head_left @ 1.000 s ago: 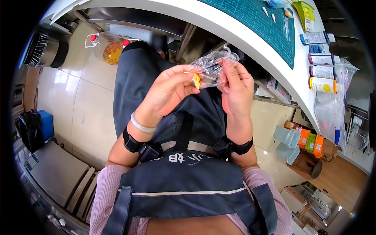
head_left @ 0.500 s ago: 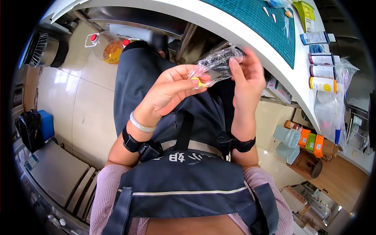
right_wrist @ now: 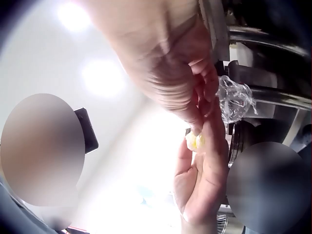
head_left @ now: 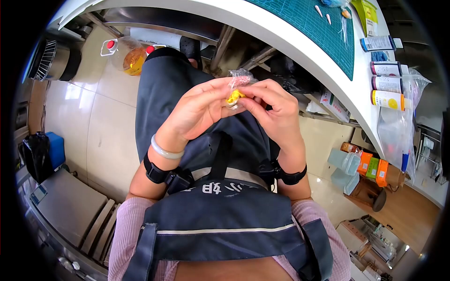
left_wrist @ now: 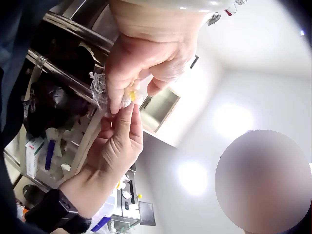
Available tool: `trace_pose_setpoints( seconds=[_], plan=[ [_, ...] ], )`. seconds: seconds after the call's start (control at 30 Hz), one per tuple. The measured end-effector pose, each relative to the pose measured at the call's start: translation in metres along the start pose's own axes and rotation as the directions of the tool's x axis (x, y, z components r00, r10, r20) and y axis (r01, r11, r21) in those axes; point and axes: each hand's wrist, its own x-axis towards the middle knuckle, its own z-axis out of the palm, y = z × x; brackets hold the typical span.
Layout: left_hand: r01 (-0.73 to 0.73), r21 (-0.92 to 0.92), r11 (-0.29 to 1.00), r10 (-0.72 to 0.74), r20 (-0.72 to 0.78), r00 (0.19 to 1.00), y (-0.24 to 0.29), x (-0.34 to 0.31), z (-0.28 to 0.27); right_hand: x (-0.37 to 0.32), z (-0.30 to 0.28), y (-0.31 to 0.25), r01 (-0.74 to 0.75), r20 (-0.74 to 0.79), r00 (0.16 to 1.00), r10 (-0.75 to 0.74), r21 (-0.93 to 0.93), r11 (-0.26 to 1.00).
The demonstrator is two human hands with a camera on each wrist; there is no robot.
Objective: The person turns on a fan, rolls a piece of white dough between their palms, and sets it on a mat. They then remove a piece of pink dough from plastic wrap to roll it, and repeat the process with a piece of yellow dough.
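Observation:
Over my lap, both hands meet on a small yellow piece (head_left: 233, 97) wrapped in crumpled clear plastic film (head_left: 239, 76). My left hand (head_left: 224, 102), with a pale bangle on its wrist, pinches the piece from the left. From the right, my right hand (head_left: 247, 99) pinches the same spot with curled fingers. The film bunches up above the fingertips. The left wrist view shows the yellow piece (left_wrist: 130, 95) between the fingertips of both hands and the film (left_wrist: 97, 87) beside them. In the right wrist view the piece (right_wrist: 196, 141) and the film (right_wrist: 234, 100) sit at the fingertips.
A curved white counter (head_left: 281, 33) with a green cutting mat (head_left: 323, 33) runs ahead. Labelled bottles (head_left: 386, 84) and a clear bag stand at its right end. On the floor are an oil jug (head_left: 129, 58), a blue bin (head_left: 55, 149) and coloured boxes (head_left: 370, 168).
My right hand, which held the film stretched up and to the right, has come back down to the left hand. The film is now bunched small between both hands.

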Motion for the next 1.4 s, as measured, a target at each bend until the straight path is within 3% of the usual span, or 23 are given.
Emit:
trace_pose_setpoints(
  seconds=[0.03, 0.1, 0.2, 0.37, 0.43, 0.47, 0.7, 0.8, 0.87, 0.97, 1.13, 1.23, 1.3, 1.4],
  plan=[
    [-0.010, 0.079, 0.997, 0.008, 0.034, 0.999, 0.000, 0.000, 0.001, 0.001, -0.001, -0.002, -0.064, 0.033, 0.997, 0.064, 0.008, 0.998],
    [-0.023, 0.158, 0.987, 0.013, 0.069, 0.998, 0.002, -0.001, 0.002, 0.001, 0.000, -0.005, -0.024, 0.005, 1.000, 0.024, 0.015, 1.000],
    [0.035, 0.261, 0.965, -0.034, -0.009, 0.999, 0.005, -0.004, 0.001, 0.000, -0.001, -0.003, 0.013, 0.005, 1.000, -0.013, 0.043, 0.999],
    [-0.122, 0.378, 0.918, 0.146, -0.034, 0.989, -0.003, -0.004, -0.008, -0.001, -0.006, 0.002, -0.030, 0.087, 0.996, 0.014, 0.185, 0.982],
    [-0.151, 0.450, 0.880, 0.182, -0.026, 0.983, -0.005, -0.004, -0.009, -0.003, -0.006, 0.003, -0.176, 0.160, 0.978, 0.131, 0.311, 0.934],
    [-0.177, 0.518, 0.837, 0.216, -0.015, 0.976, -0.006, -0.004, -0.009, -0.003, -0.005, 0.005, -0.176, 0.160, 0.978, 0.131, 0.311, 0.934],
    [-0.138, 0.411, 0.901, 0.184, -0.073, 0.980, -0.001, -0.004, -0.009, -0.003, 0.001, 0.008, -0.203, 0.102, 0.979, 0.175, 0.488, 0.849],
    [-0.165, 0.379, 0.911, 0.199, -0.051, 0.979, -0.002, -0.003, -0.013, -0.003, 0.000, 0.008, -0.202, 0.064, 0.978, 0.198, 0.530, 0.824],
    [-0.256, 0.391, 0.884, 0.268, 0.024, 0.963, -0.002, -0.002, -0.014, -0.003, -0.001, 0.010, -0.181, 0.021, 0.979, 0.203, 0.548, 0.817],
    [-0.203, 0.258, 0.945, 0.187, 0.084, 0.979, 0.002, -0.008, 0.003, -0.003, 0.002, 0.005, -0.175, -0.008, 0.975, 0.220, 0.579, 0.796],
    [-0.133, 0.108, 0.985, 0.109, 0.202, 0.973, 0.000, -0.002, -0.014, -0.004, 0.010, -0.001, -0.113, -0.060, 0.984, 0.166, 0.507, 0.855],
    [-0.226, 0.138, 0.964, 0.203, 0.162, 0.966, -0.007, 0.000, -0.016, -0.003, 0.014, -0.004, -0.055, -0.102, 0.990, 0.100, 0.373, 0.926],
    [-0.410, 0.342, 0.846, 0.404, 0.090, 0.910, -0.011, 0.003, -0.008, -0.003, 0.015, -0.004, -0.022, -0.129, 0.990, 0.057, 0.256, 0.966],
    [-0.504, 0.462, 0.729, 0.509, 0.125, 0.852, -0.013, 0.004, -0.010, -0.004, 0.023, -0.003, 0.035, -0.205, 0.979, -0.007, 0.133, 0.990]
  ],
)
